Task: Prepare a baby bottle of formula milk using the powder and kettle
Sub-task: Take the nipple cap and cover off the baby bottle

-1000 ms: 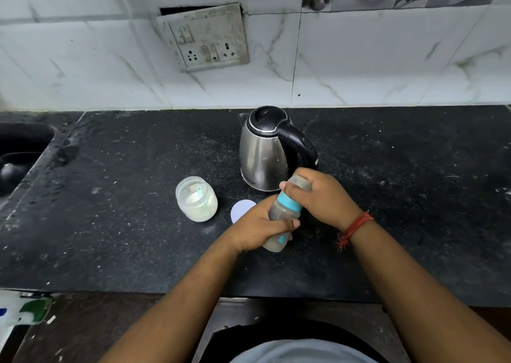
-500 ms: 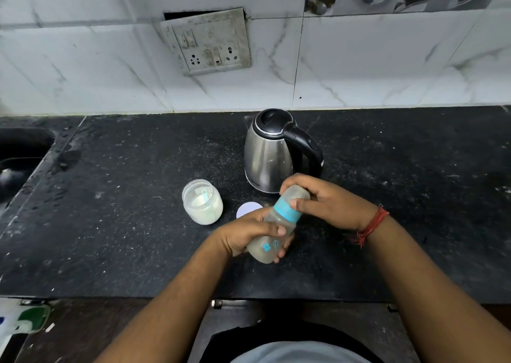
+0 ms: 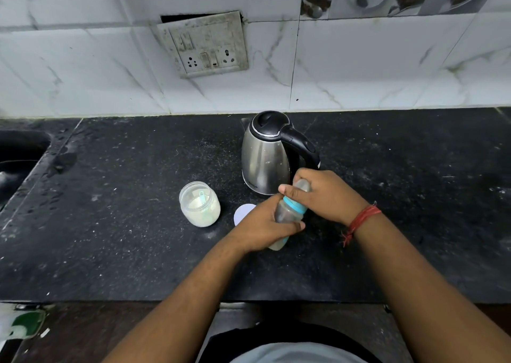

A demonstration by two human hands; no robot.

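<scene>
A clear baby bottle (image 3: 289,213) with a blue collar is held tilted just above the black counter (image 3: 124,238). My left hand (image 3: 262,228) wraps its lower body. Over the cap end my right hand (image 3: 323,194) is closed, fingers around the top. Pale liquid shows at the bottle's base. Behind the hands stands a steel kettle (image 3: 266,155) with a black lid and handle. To the left sits an open jar of white powder (image 3: 199,203) with a green scoop inside. Its white lid (image 3: 242,213) lies flat beside my left hand.
A dark sink (image 3: 16,155) is at the far left of the counter. On the tiled wall above is a switch and socket plate (image 3: 204,44). The counter's front edge runs below my forearms.
The bottle swung down and sideways half a second ago and now points up toward the kettle again, both hands still on it. The view shifted slightly.
</scene>
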